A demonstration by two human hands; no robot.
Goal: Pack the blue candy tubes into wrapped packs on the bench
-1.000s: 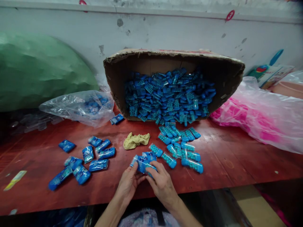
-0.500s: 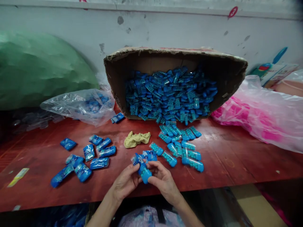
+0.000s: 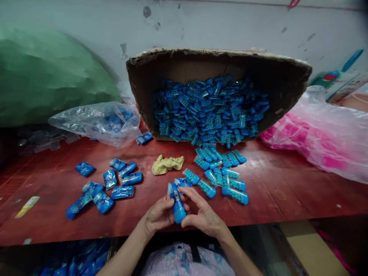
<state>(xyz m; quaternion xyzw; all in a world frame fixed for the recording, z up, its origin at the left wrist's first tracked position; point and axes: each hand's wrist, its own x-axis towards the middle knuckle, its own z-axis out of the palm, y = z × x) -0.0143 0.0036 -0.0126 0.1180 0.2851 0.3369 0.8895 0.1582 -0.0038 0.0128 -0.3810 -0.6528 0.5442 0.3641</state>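
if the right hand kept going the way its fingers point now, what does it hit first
The right hand points its fingers up and left across the blue tube it holds with the left hand. Past that, probably the flat blue packet just behind on the red table, though depth is unclear.

no text can be read; the red mark on the wall [image 3: 293, 4] is cut off.

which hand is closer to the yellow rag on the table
Left. The left hand is below the yellow rag, slightly to its left. The right hand sits farther off, below and to its right. Both hold a blue packet.
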